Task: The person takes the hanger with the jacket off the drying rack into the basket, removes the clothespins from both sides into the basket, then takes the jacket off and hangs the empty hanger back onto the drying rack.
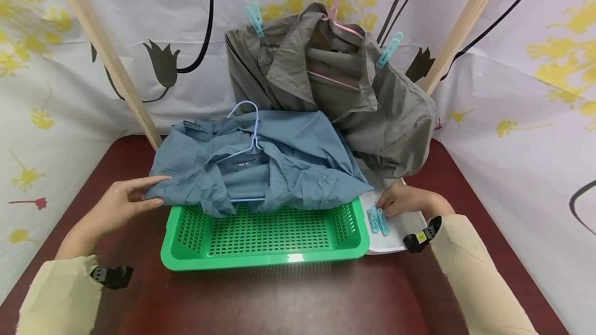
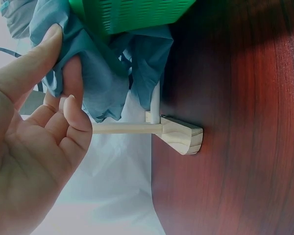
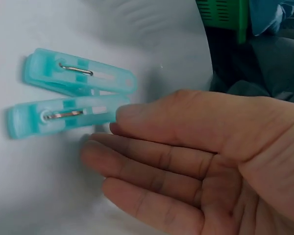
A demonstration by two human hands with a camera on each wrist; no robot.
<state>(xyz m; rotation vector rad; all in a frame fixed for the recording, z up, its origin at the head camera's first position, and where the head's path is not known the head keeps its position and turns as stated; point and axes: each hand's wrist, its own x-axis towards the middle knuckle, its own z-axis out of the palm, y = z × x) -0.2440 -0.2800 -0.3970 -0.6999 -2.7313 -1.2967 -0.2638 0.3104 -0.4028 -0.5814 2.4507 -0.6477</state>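
A blue shirt (image 1: 307, 169) with a light-blue hanger (image 1: 255, 131) in its collar lies over the back of a green basket (image 1: 265, 262). At its left end, my left hand (image 1: 114, 208) pinches the fabric between thumb and index finger, as the left wrist view also shows. My right hand (image 1: 410, 199) is low over a white tray (image 1: 393, 239), beside two light-blue clothespins (image 1: 377, 220). In the right wrist view, its thumb tip meets the end of the nearer clothespin (image 3: 63, 116). The other fingers are loosely bent; the index finger is mostly hidden.
A grey shirt (image 1: 396, 118) hangs behind on a pink hanger (image 1: 336, 9), with a clothespin (image 1: 254, 18) at its left shoulder and another clothespin (image 1: 389, 49) at its right. Wooden posts (image 1: 104, 50) rise on both sides of the dark red table (image 1: 279, 304). Patterned cloth surrounds it.
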